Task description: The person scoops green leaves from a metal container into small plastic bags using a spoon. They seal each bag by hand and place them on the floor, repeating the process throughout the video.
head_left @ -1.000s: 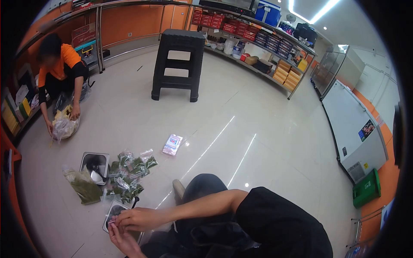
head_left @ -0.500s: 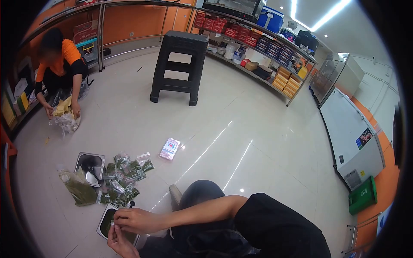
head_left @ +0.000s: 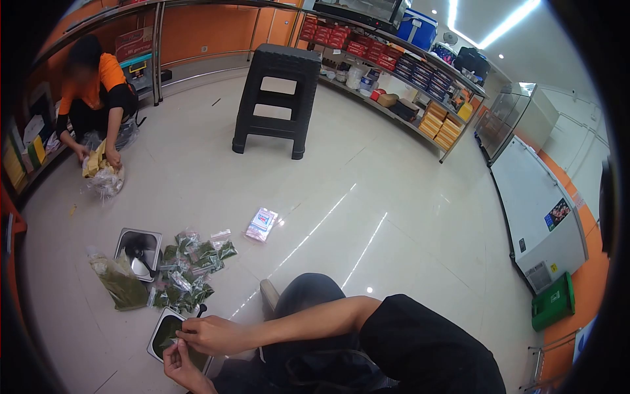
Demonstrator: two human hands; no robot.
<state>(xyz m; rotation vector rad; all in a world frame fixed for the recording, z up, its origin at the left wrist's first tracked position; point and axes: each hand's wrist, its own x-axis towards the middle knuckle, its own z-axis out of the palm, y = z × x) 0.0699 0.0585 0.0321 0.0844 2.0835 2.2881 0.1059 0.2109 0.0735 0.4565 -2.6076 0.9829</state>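
Right hand (head_left: pixel 213 335) and left hand (head_left: pixel 186 369) still pinching a small bag (head_left: pixel 176 341) above the steel pan (head_left: pixel 155 331), inside its left edge; green stuff (head_left: pixel 168 328) beneath showing plainer; bag seemingly staying unfinished.

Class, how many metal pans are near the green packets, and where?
2: the far pan beside the large green-filled bag; the near pan, partly hidden by the left hand and right hand. No others show.

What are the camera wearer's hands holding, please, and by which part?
Apparently a small clear bag, pinched at one edge by the left hand and right hand; which edge is unclear.
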